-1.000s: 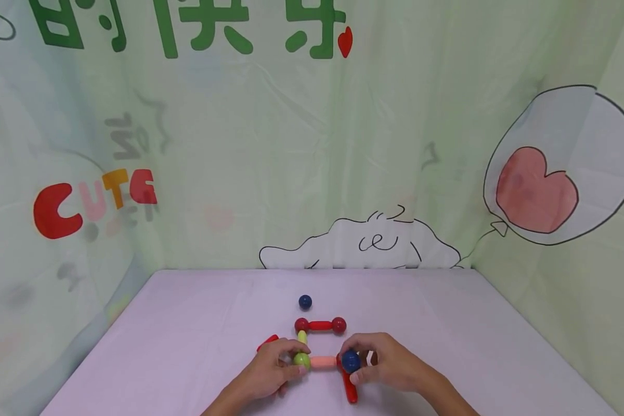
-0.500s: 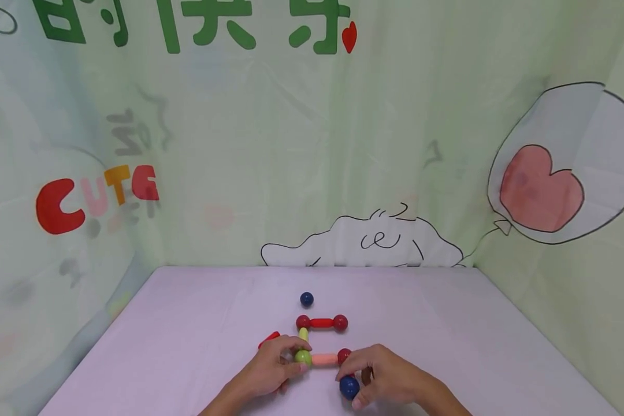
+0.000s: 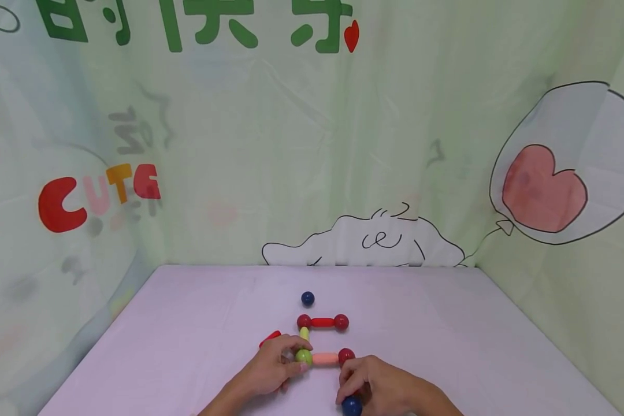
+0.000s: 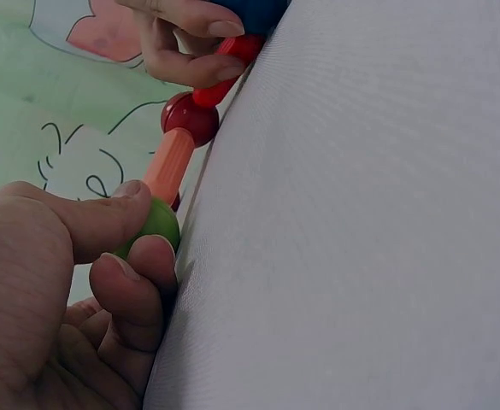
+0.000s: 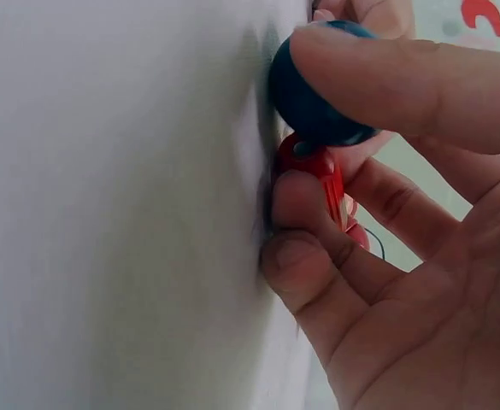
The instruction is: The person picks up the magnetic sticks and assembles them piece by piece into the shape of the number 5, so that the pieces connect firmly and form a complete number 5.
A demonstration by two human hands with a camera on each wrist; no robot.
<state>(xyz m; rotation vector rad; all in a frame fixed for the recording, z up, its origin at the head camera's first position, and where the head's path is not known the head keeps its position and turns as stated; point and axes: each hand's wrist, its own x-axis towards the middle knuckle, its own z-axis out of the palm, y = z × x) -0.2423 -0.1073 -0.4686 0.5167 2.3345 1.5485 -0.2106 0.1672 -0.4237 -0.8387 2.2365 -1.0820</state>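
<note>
My left hand (image 3: 267,365) pinches a light green ball (image 3: 304,357) between thumb and fingers. From that ball a salmon-pink stick (image 3: 325,359) runs right to a dark red ball (image 3: 346,356), and a yellow-green stick (image 3: 304,333) runs away from me. A red stick (image 4: 228,73) leads off the dark red ball towards my side. At its near end my right hand (image 3: 387,386) holds a blue ball (image 5: 305,102), thumb on the ball and fingers curled by the red stick. In the right wrist view, the ball sits right at the stick's end.
Beyond the yellow-green stick, a red ball (image 3: 304,321), red stick (image 3: 322,322) and second red ball (image 3: 341,322) form a row. A loose blue ball (image 3: 308,299) lies farther back. A red piece (image 3: 270,338) shows behind my left hand on the pale tablecloth (image 3: 213,312).
My right hand has moved the blue ball from beside the dark red ball towards me, to the red stick's near end. The left hand stays on the green ball.
</note>
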